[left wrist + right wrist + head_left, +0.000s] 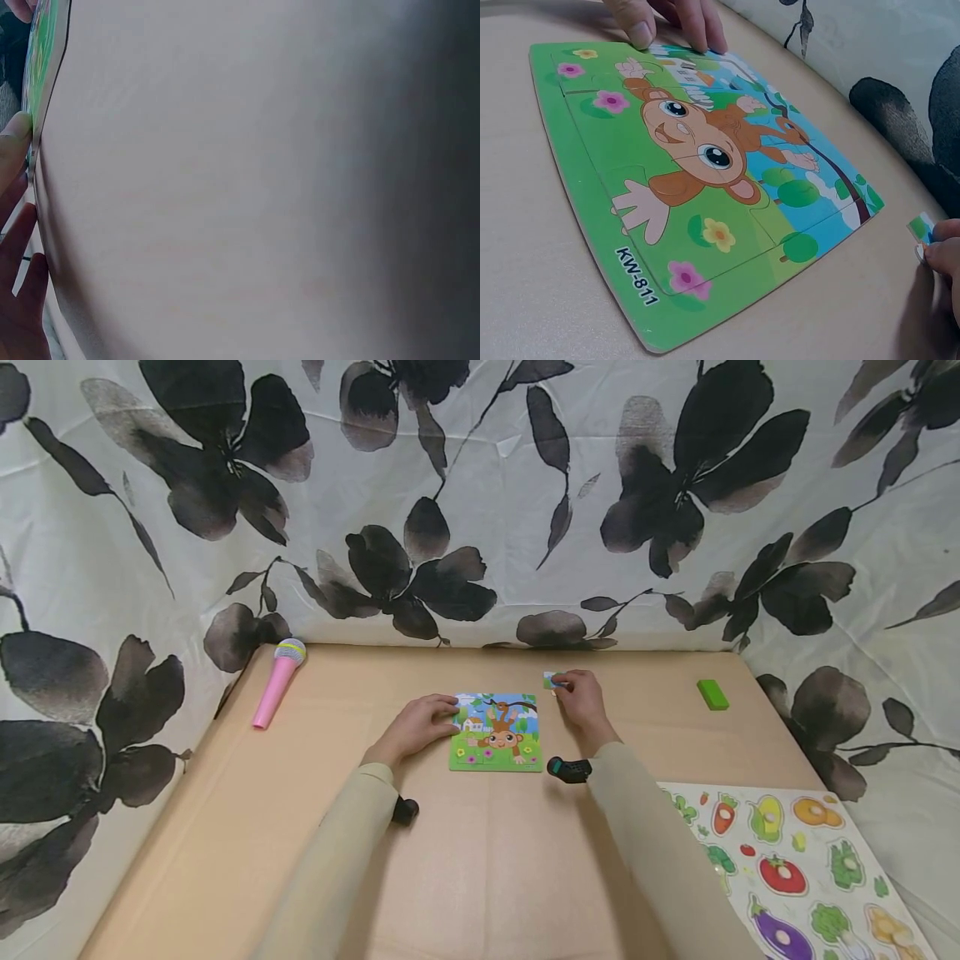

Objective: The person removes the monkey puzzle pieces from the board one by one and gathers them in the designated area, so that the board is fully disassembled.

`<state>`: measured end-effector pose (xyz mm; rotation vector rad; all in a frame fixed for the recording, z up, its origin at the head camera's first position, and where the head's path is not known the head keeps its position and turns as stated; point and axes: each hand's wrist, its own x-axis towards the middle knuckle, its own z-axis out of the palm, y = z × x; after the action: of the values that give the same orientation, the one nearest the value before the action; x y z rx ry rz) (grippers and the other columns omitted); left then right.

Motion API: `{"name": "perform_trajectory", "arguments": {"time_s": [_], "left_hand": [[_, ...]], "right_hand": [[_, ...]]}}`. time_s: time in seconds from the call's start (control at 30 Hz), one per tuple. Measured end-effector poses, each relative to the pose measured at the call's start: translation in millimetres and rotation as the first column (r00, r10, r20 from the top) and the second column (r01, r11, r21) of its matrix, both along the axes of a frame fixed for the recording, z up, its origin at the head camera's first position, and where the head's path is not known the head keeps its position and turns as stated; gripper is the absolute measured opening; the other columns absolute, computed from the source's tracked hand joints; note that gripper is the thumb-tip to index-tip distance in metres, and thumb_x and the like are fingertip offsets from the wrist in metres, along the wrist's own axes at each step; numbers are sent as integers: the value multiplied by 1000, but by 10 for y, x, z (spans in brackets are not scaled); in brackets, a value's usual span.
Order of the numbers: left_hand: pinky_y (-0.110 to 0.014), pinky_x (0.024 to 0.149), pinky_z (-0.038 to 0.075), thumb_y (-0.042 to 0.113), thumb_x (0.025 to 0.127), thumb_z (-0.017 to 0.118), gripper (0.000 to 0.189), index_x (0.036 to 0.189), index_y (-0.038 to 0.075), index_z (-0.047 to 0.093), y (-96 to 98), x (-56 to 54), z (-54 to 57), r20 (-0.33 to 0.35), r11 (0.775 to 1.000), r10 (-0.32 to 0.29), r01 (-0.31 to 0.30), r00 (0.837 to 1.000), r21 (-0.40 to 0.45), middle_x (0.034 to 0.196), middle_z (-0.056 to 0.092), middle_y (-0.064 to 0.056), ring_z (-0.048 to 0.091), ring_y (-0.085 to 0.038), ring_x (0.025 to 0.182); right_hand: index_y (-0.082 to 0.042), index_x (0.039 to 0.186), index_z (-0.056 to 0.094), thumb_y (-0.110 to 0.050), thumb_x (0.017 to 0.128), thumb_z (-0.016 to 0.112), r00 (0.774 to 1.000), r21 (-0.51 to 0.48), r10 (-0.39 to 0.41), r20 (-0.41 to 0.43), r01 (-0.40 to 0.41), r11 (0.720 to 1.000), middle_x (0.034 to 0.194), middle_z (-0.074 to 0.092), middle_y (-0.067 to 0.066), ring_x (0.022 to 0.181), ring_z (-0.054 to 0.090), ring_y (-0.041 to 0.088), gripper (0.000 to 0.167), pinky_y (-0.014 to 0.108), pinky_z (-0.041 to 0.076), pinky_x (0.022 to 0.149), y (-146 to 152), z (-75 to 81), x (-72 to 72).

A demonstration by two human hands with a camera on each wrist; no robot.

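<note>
A jigsaw puzzle (495,735) with a hanging monkey and a green border lies flat on the table, marked KW-811 (637,275) in the right wrist view. My left hand (420,723) rests at its left edge, thumb and fingers spread along the board's rim. In the left wrist view the thumb (19,126) touches that rim. Beyond the board's upper right corner, my right hand (587,700) pinches a small blue and green puzzle piece (549,680) between thumb and fingers, close over the table. The fingers partly cover this piece.
A pink toy microphone (277,685) lies at the back left of the table (480,860). At the back right is a green block (712,694). A sheet of vegetable pictures (813,835) covers the front right, beside the right sleeve. Floral cloth (495,468) hangs behind.
</note>
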<state>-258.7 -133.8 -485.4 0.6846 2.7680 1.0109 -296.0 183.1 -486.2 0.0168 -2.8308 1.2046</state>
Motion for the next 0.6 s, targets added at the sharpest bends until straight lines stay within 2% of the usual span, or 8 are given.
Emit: {"name": "perform_trajectory", "arguments": {"time_s": [0.23,0.6], "left_hand": [[-45,114,31,24,90,73,39,123,4,68,2,13,7,4,1000,9,-9,1000,7,138,56,-7,45,-29,133],[-43,115,31,26,90,72,40,124,5,67,14,0,3,21,1000,16,-16,1000,-1,139,55,-5,44,-27,135]], "right_hand": [[4,118,68,-5,97,58,1000,29,-1,-5,2,1000,128,48,24,106,50,35,25,46,47,89,-7,-24,-15],[3,118,67,-5,96,58,1000,26,10,-9,-10,1000,131,47,25,110,49,36,25,48,45,93,-24,26,-19]]}}
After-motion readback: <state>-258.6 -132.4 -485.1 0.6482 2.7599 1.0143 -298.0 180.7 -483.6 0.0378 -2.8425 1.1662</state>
